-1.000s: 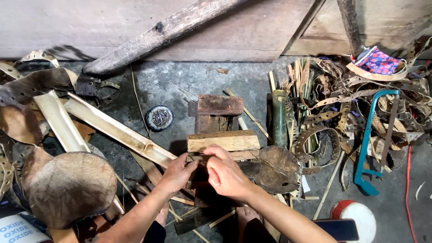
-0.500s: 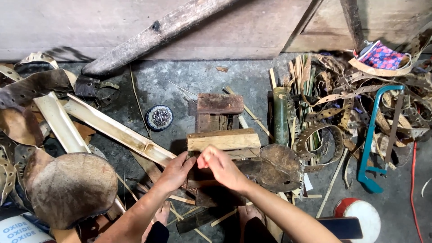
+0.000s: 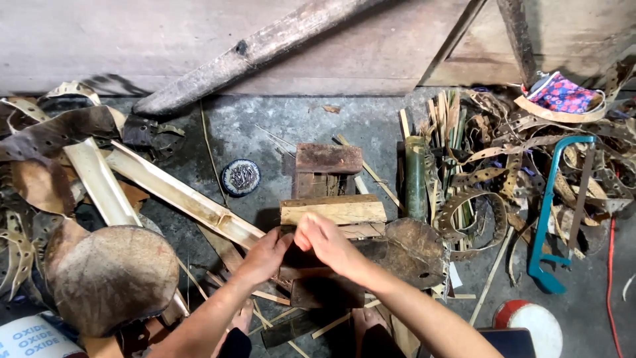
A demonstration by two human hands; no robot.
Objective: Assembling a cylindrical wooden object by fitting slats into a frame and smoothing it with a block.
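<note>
Seen from above, a person sits on a concrete floor amid scattered craft scraps. Closest to the viewer, both forearms reach forward and meet over a dark, leathery sheet that lies at the middle of the floor, just in front of the knees. The left hand pinches the sheet's near left edge, fingers curled onto it. The right hand is bunched with fingertips pressed together at the same spot; it seems to grip something small there, but what it holds is too small to tell.

Just beyond the hands lies a pale wooden block, and touching its far side a darker, weathered block. To the left, a domed brown shell sits near a long split bamboo strip. A small round patterned disc lies between the bamboo and the blocks.

To the right, a green bamboo tube stands beside a tangle of punched strips; a teal saw frame lies further right. A heavy timber leans along the far wall.

Risk, as a judgement: with the hands so close together on a stiff sheet, a slip could jab a fingertip, and loose splinters underfoot could prick bare skin.
</note>
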